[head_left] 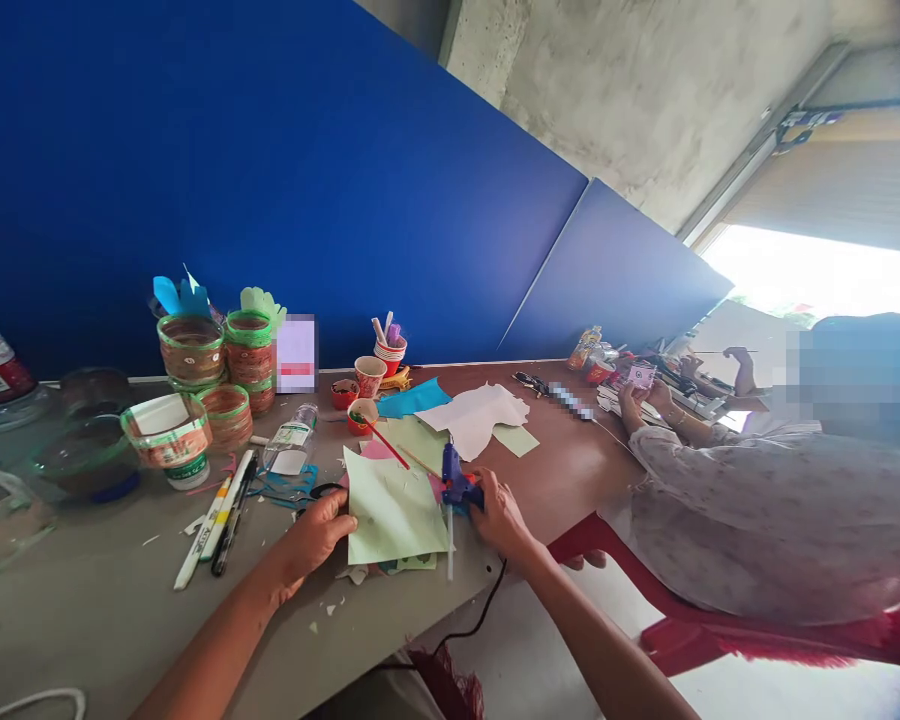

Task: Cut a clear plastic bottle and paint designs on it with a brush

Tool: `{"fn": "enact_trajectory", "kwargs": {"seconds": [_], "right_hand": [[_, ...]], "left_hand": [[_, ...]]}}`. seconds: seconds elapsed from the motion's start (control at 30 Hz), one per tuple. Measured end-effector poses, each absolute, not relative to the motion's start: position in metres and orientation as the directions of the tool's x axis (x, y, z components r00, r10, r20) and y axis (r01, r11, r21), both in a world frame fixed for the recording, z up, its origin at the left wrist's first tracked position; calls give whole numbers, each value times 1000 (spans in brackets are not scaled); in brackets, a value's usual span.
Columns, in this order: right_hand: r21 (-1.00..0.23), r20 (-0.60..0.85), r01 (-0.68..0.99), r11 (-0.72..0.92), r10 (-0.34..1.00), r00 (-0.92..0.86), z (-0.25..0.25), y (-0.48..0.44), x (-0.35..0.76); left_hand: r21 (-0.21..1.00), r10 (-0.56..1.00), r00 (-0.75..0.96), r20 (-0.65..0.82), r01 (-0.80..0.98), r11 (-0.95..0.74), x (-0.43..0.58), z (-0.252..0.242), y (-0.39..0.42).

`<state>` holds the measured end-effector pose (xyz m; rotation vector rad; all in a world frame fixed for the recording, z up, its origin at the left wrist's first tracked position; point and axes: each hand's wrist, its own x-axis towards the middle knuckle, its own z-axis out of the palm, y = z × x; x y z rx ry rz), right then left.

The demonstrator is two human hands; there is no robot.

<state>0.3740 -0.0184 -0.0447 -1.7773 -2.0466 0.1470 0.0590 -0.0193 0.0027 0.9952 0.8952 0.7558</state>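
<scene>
My left hand (311,540) pinches the left edge of a pale green paper sheet (397,508) above the table. My right hand (499,510) is wrapped round the handle of a blue glue gun (456,480), just right of the sheet. A clear glue stick (450,545) points down from the gun, and a black cord hangs off the table edge. Behind the sheet lie more papers: a blue piece (414,398), a white cut piece (480,415) and a small pale green one (516,438). A red stick (387,444) leans from a red cup (361,415).
Wrapped jars (191,350) stand at the left, with markers (214,520) and a clear bottle (294,435) nearer. Paper cups (370,375) stand by the blue partition (270,180). At the right, a seated person (750,520) holds a small card (641,376); a power strip (562,395) lies between.
</scene>
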Motion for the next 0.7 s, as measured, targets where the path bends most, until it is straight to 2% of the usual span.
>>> {"fn": "enact_trajectory", "kwargs": {"seconds": [0.33,0.53,0.7], "right_hand": [[-459,217,878,137,975,-39,-50,-20,338],[-582,303,806,111,949,88,-43,-20,332],[-533,287,841,96,955,72,-33,-20,326]], "left_hand": [[929,870,421,-257,-140,342,45,6,-17],[975,880,426,-212,32,219,34,17,-15],[975,907,376,-191,179,131,23,23,-12]]}}
